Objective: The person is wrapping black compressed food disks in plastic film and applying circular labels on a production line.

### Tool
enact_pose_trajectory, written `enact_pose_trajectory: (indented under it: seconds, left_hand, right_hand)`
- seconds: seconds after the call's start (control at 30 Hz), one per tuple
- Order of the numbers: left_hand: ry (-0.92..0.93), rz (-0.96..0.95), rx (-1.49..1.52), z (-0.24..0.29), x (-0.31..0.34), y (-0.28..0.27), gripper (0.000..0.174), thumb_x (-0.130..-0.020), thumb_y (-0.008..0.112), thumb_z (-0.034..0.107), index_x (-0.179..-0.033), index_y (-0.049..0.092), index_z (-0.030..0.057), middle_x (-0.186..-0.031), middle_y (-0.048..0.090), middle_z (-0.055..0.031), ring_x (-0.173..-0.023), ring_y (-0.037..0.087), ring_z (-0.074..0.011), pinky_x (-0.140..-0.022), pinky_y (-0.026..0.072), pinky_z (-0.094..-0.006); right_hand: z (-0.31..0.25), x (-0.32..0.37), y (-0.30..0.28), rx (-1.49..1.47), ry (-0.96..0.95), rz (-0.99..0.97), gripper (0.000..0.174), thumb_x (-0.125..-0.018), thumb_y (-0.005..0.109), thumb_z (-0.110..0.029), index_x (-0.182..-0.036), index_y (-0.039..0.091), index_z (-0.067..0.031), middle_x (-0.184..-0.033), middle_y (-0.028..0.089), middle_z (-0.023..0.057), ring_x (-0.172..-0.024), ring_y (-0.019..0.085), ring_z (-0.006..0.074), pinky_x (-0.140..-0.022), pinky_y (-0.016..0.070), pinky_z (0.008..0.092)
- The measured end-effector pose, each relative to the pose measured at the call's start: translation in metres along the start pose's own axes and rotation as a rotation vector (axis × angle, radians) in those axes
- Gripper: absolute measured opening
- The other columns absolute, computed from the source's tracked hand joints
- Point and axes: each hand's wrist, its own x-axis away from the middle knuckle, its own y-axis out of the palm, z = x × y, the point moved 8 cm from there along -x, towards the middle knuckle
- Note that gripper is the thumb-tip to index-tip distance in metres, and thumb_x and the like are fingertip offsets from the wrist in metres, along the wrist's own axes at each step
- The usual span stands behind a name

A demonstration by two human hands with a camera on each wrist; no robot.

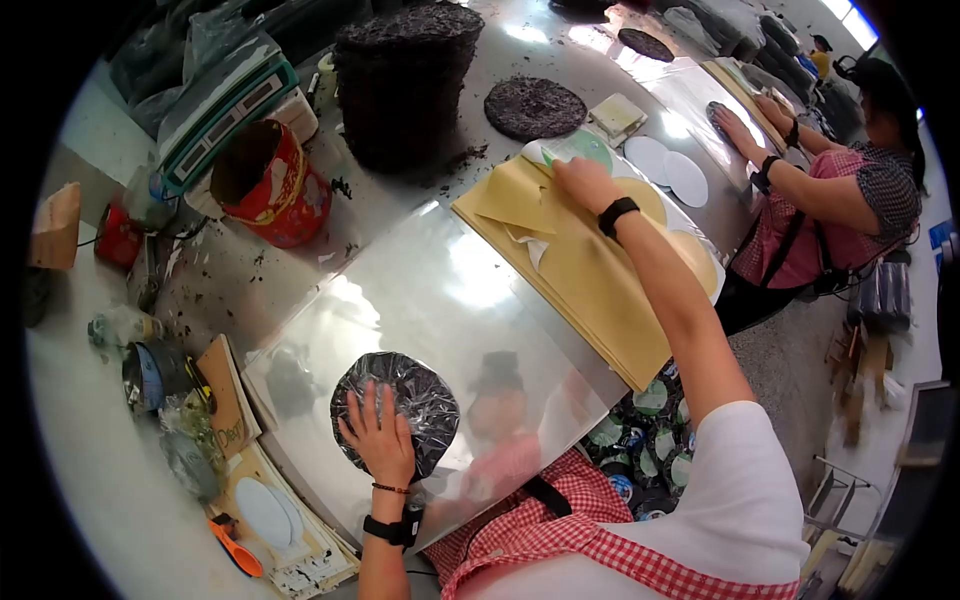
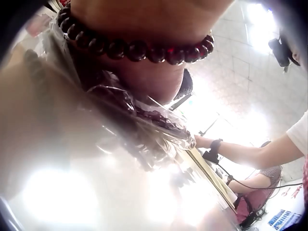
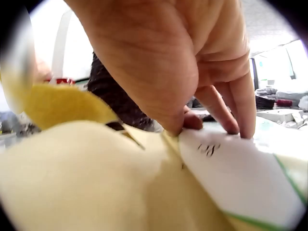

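My left hand [image 1: 384, 440] rests with spread fingers on a round, dark seaweed-like cake [image 1: 428, 400] wrapped in clear plastic. The cake lies on a smooth, shiny sheet [image 1: 440, 330] in front of me. In the left wrist view, crinkled wrap [image 2: 159, 139] shows beneath the palm. My right hand [image 1: 590, 184] is at the far end of a stack of yellow paper [image 1: 570, 280]. There its thumb and index finger pinch the edge of a white paper with a green border [image 3: 216, 166], while other fingertips touch its surface.
A tall stack of dark cakes [image 1: 405, 90], a single cake [image 1: 535, 108] and a red bucket [image 1: 285, 200] stand farther back. White discs [image 1: 686, 180] lie right of the yellow paper. Another person [image 1: 820, 185] works at the right. Packaged rounds [image 1: 650, 440] sit below the table edge.
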Motion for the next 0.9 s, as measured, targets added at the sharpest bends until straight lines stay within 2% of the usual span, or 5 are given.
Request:
enact_pose_trajectory:
  seconds: [0.33, 0.63, 0.73, 0.77, 0.9]
  left_hand:
    - [-0.013, 0.001, 0.011, -0.002, -0.001, 0.001, 0.051, -0.097, 0.041, 0.030, -0.143, 0.040, 0.0102, -0.150, 0.037, -0.0071, -0.142, 0.024, -0.0346, -0.111, 0.0100, -0.0599]
    - [-0.033, 0.183, 0.138, -0.011, 0.001, -0.011, 0.042, -0.090, 0.057, 0.030, -0.125, 0.055, 0.0079, -0.150, 0.030, -0.0197, -0.141, 0.024, -0.0376, -0.110, 0.0133, -0.0575]
    - [-0.005, 0.187, 0.155, -0.016, 0.003, -0.003, 0.042, -0.092, 0.054, 0.030, -0.127, 0.055, 0.0089, -0.152, 0.030, -0.0152, -0.142, 0.022, -0.0380, -0.111, 0.0113, -0.0576]
    - [-0.012, 0.187, 0.152, -0.012, 0.004, -0.005, 0.042, -0.092, 0.054, 0.030, -0.127, 0.055, 0.0089, -0.152, 0.030, -0.0152, -0.142, 0.022, -0.0380, -0.111, 0.0113, -0.0576]
    - [-0.064, 0.111, 0.016, -0.013, 0.004, 0.004, 0.043, -0.093, 0.052, 0.033, -0.131, 0.054, 0.0140, -0.149, 0.036, -0.0118, -0.141, 0.024, -0.0355, -0.111, 0.0159, -0.0593]
  right_hand:
    - [0.042, -0.010, 0.001, -0.501, 0.235, 0.015, 0.022, -0.082, 0.063, -0.028, -0.090, 0.063, -0.0080, -0.087, 0.066, 0.0152, -0.087, 0.063, 0.0350, -0.073, 0.0478, 0.0469]
    - [-0.039, 0.067, -0.243, -0.203, 0.120, 0.718, 0.012, -0.095, 0.050, -0.014, -0.102, 0.054, -0.0057, -0.085, 0.065, 0.0145, -0.072, 0.065, 0.0342, -0.060, 0.0503, 0.0401]
    - [-0.093, 0.111, -0.222, -0.821, 0.030, 0.656, 0.017, -0.100, 0.045, -0.013, -0.108, 0.052, -0.0004, -0.097, 0.064, 0.0199, -0.081, 0.065, 0.0338, -0.070, 0.0499, 0.0382]
    - [-0.139, 0.137, -0.195, -0.153, -0.361, 0.699, 0.025, -0.100, 0.042, -0.011, -0.120, 0.050, 0.0008, -0.106, 0.060, 0.0210, -0.092, 0.063, 0.0316, -0.076, 0.0486, 0.0387]
    - [-0.301, 0.184, -0.135, -0.819, -0.670, 0.016, 0.052, -0.085, 0.053, 0.004, -0.134, 0.050, -0.0151, -0.145, 0.041, 0.0192, -0.135, 0.039, 0.0348, -0.107, 0.0403, 0.0367]
